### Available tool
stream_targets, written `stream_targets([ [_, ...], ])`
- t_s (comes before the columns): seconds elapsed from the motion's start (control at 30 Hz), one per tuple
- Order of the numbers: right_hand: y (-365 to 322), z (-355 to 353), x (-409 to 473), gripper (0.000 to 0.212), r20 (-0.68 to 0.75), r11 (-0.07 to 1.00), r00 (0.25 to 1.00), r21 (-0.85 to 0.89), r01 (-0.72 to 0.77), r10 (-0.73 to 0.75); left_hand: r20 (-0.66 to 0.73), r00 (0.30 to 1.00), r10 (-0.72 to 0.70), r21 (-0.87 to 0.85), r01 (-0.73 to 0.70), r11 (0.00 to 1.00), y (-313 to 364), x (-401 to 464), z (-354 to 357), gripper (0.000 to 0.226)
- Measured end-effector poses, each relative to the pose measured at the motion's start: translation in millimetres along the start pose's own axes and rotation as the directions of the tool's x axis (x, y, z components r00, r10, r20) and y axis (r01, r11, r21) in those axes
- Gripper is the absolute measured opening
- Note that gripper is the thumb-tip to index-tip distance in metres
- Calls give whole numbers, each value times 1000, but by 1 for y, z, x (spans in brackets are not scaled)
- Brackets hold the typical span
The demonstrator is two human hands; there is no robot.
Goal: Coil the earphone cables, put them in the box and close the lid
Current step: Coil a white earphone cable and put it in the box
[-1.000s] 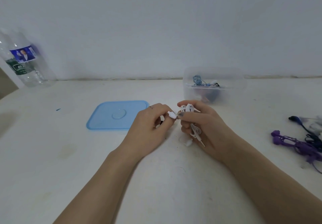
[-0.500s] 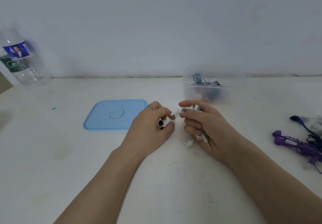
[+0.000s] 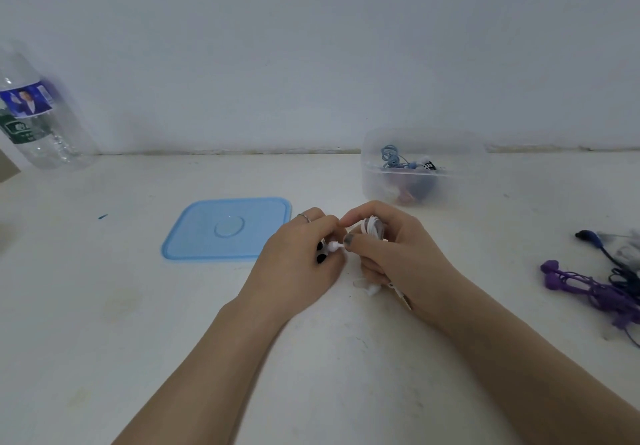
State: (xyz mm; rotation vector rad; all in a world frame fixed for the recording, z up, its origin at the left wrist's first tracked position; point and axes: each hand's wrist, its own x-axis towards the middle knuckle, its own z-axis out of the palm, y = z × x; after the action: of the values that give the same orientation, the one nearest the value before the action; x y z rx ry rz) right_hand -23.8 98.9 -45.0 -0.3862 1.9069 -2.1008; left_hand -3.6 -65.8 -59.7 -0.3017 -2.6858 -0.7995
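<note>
White earphone cable [image 3: 372, 233], coiled into a small bundle, sits in the right hand [image 3: 398, 254], whose fingers [image 3: 349, 239] curl round it above the pale worktop [image 3: 311, 358]. Left hand [image 3: 298, 264] pinches the white loose end [image 3: 334, 246] beside the bundle. Judgement: coiling is at its final turn; next, tuck the end and carry the bundle onward. Beyond lie the flat blue plastic lid [image 3: 225, 228], then the open translucent plastic box [image 3: 422, 167] already holding earphones.

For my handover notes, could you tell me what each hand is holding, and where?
Right hand grips the white earphone cable by its coiled loops; left hand pinches its loose end.
</note>
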Motion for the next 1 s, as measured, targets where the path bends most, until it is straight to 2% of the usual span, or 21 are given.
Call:
stream_targets([
  [0.13, -3, 2, -3, 12, 3, 988, 1000, -153, 18, -18, 7, 1000, 7, -10, -7, 1000, -1, 1, -1, 9],
  [0.3, -7, 1, -7, 9, -6, 958, 996, -276, 81, -86, -8, 1000, -17, -78, 17, 997, 2, -2, -4, 20],
  [0.4, -8, -3, -6, 8, -20, 978, 997, -199, 68, -73, -62, 996, -63, -181, 51, 982, 7, -3, -8, 19],
  [0.5, -6, -7, -4, 20, -28, 997, 999, -67, 38, -40, -72, 990, -117, -283, 93, 955, 11, -5, -13, 19],
  [0.6, -6, -6, -4, 27, -29, 996, 999, -81, 41, -43, -52, 990, -133, -335, 108, 936, 14, -6, -15, 15],
  [0.73, -5, -5, -3, 21, -47, 995, 998, -90, 33, -38, -21, 990, -139, -363, 122, 924, 15, -6, -16, 16],
  [0.9, -5, -8, -2, 9, -106, 1000, 994, 9, 11, -10, -10, 992, -126, -369, 114, 922, 17, -7, -18, 17],
  [1.0, -4, -9, -2, 10, -118, 998, 993, 64, 14, -6, -8, 992, -128, -366, 116, 924, 17, -7, -18, 18],
])
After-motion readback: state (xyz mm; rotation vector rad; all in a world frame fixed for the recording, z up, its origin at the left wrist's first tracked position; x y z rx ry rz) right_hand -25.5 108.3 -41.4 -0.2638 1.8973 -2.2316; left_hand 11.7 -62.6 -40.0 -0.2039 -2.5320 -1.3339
